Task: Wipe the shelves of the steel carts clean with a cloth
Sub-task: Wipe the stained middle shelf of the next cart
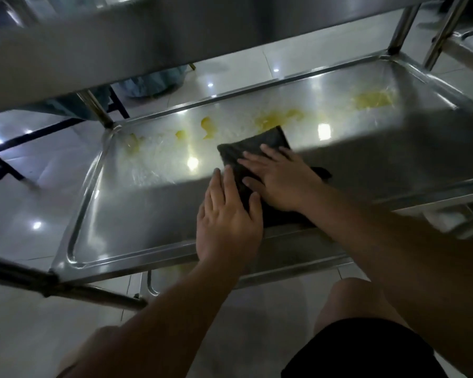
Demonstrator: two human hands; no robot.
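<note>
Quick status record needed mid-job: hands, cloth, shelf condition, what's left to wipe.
left hand: flat, fingers straight, pressing the cloth's near-left edge
right hand: flat on top of the cloth
cloth: dark, folded, lying on the shelf
shelf: steel tray with raised rim, near half in shadow
yellow stains: several patches along the far side, unwiped
stage: wiping under way, stains remain

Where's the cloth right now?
In the head view, the dark cloth lies flat near the middle of the steel shelf, under both the left hand and the right hand, just short of the yellow stains.
</note>
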